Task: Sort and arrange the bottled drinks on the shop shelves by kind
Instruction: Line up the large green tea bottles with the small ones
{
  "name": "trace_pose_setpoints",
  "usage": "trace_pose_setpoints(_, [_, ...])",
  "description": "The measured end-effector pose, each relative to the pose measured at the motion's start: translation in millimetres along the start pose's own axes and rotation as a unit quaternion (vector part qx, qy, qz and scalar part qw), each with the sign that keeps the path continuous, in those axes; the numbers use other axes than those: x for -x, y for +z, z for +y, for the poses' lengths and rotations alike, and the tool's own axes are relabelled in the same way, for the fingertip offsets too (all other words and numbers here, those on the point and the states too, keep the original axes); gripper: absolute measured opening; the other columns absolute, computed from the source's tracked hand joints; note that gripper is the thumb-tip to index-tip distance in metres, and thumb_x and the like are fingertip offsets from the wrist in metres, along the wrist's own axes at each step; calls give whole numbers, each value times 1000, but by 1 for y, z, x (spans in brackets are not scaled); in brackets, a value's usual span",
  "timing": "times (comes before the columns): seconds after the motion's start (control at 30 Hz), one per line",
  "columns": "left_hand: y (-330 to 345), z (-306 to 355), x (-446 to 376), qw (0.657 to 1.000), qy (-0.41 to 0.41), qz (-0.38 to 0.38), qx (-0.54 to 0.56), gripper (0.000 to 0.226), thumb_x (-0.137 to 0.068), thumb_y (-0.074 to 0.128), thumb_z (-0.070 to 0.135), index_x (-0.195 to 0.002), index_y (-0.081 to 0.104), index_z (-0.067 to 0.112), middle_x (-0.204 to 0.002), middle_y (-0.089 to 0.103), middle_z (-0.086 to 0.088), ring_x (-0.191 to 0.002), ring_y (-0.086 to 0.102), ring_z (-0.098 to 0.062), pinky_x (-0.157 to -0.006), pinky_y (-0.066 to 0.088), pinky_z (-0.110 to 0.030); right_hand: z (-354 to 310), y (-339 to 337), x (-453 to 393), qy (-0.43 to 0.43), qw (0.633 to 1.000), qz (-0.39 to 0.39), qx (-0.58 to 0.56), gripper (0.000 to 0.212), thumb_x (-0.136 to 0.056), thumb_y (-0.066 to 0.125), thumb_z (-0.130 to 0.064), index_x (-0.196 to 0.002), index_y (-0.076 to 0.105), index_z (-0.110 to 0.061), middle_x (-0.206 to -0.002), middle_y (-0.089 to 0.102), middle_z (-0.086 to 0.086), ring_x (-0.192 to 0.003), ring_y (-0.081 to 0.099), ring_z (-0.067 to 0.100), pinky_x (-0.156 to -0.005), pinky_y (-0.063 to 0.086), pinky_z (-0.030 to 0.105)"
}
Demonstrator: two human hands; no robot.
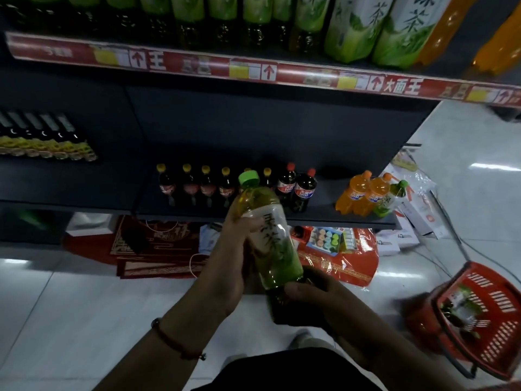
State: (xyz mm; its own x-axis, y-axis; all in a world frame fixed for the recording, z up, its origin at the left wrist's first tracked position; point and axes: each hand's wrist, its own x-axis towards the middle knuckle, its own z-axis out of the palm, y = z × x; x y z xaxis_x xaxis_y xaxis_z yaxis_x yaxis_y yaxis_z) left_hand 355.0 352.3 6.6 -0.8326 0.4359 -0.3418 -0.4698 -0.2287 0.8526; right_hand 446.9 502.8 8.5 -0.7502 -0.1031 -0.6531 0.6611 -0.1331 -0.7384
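Pale floor tiles [70,306] run under a dark shop shelf. Nearest, the left hand [225,258] wraps the middle of a green tea bottle [267,235], tilted, cap up and away; the right hand [307,292] grips its base. Right of the grip sits a red basket [479,314] on the floor. Beyond the grip, on the lower shelf [324,218], stand dark cola bottles [225,184], and to their right orange soda bottles [363,193]. Farther up, green tea bottles [358,26] line the upper shelf.

green tea bottle [267,235], both hands gripping
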Motion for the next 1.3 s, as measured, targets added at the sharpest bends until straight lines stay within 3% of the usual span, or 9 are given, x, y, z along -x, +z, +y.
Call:
trace_pose_setpoints(0.13, [9,11,-1,984,39,-27,-174,80,-90,65,19,-148,21,52,-126,58,0,-111,61,-19,-88,56,-41,-5,3,-2,32,988,-66,-136,48,-71,69,-24,-117,58,-19,-117,68,15,-104,68,31,-78,58,33])
trace_pose_setpoints(0.27, [21,18,-12,965,74,-67,-243,84,-87,70,18,-147,23,51,-133,54,1,-115,60,-18,-90,57,-43,-10,3,-4,-1,988,-59,-145,33,-77,66,-22,-110,60,-18,-101,75,9,-95,72,26,-74,58,30])
trace_pose_setpoints(0.4, [32,29,-36,959,100,-79,-252,87,-84,73,11,-146,26,48,-133,57,1,-114,63,-16,-88,58,-35,-27,-20,-11,-59,993,-22,-104,38,-71,64,-22,-108,61,-17,-95,76,5,-91,73,22,-77,58,31])
trace_pose_setpoints(0.57, [61,83,-80,935,190,-89,-285,92,-83,75,16,-148,21,51,-125,63,21,-111,60,6,-85,53,-17,-101,-60,-31,-175,985,3,3,26,-78,69,-12,-104,67,-12,-89,75,4,-77,72,15,-65,54,22])
trace_pose_setpoints(0.7, [90,141,-128,889,290,-67,-347,93,-80,79,18,-147,21,49,-117,63,31,-109,59,10,-79,49,-8,-175,-84,-56,-315,944,59,75,22,-80,75,-10,-102,71,-12,-89,76,3,-82,72,17,-75,57,32])
trace_pose_setpoints(0.87, [118,193,-189,842,363,-16,-399,108,-73,85,28,-148,12,52,-129,54,33,-116,54,10,-91,51,-18,-256,-110,-94,-415,886,149,145,34,-74,80,-17,-104,68,-25,-93,75,-6,-83,71,7,-74,60,29])
trace_pose_setpoints(1.03, [138,216,-236,823,395,27,-407,113,-74,85,23,-153,7,45,-135,52,29,-116,51,16,-90,46,-7,-303,-143,-142,-465,787,290,284,56,-62,76,-45,-116,64,-33,-105,57,-14,-95,60,4,-79,57,30])
trace_pose_setpoints(1.17, [141,212,-262,808,412,42,-418,112,-74,86,24,-151,9,51,-148,39,24,-129,42,11,-99,40,-8,-310,-156,-158,-454,761,331,324,57,-68,75,-46,-120,56,-31,-110,52,-11,-101,56,11,-81,53,33])
trace_pose_setpoints(1.3, [145,211,-277,790,427,69,-435,112,-73,86,27,-150,8,53,-149,36,24,-133,39,7,-104,39,-16,-313,-166,-166,-474,767,327,285,73,-71,77,-44,-131,37,-35,-123,56,-12,-112,55,11,-84,53,35])
